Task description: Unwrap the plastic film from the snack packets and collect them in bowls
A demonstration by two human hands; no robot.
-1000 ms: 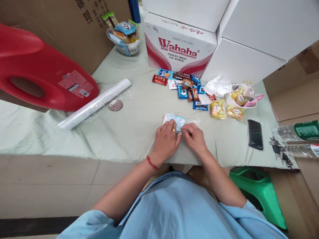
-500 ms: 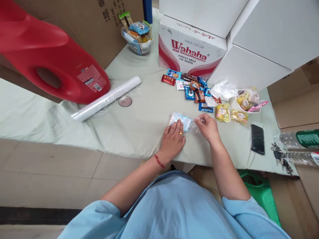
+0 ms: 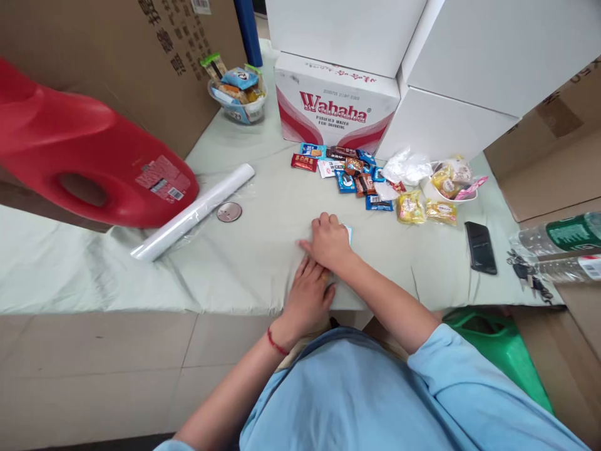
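A flat light-blue packet [image 3: 348, 232] lies on the cloth-covered table, mostly hidden; one edge shows beyond my right hand. My right hand [image 3: 328, 240] covers it from above, fingers curled and thumb stretched left. Just below, my left hand [image 3: 307, 293] rests on the cloth with its fingers lying flat, their tips close to the right thumb. A red cord bracelet [image 3: 277, 342] circles the left wrist. What lies under either palm is hidden. Beyond the hands is a group of wrapped snacks [image 3: 346, 181], with yellow packets [image 3: 410, 207] to its right.
To the left are a red jug [image 3: 113, 156], a roll of clear film [image 3: 192, 213] and a round metallic disc [image 3: 229, 212]. A snack bowl [image 3: 253, 111] and Wahaha carton [image 3: 335, 113] stand behind. On the right are a white tub [image 3: 429, 188], phone [image 3: 481, 247], keys [image 3: 523, 272] and bottles [image 3: 575, 235].
My right hand has moved left from the packet's clear film end onto the packet. My left hand has slid off it towards me. The camera view has shifted.
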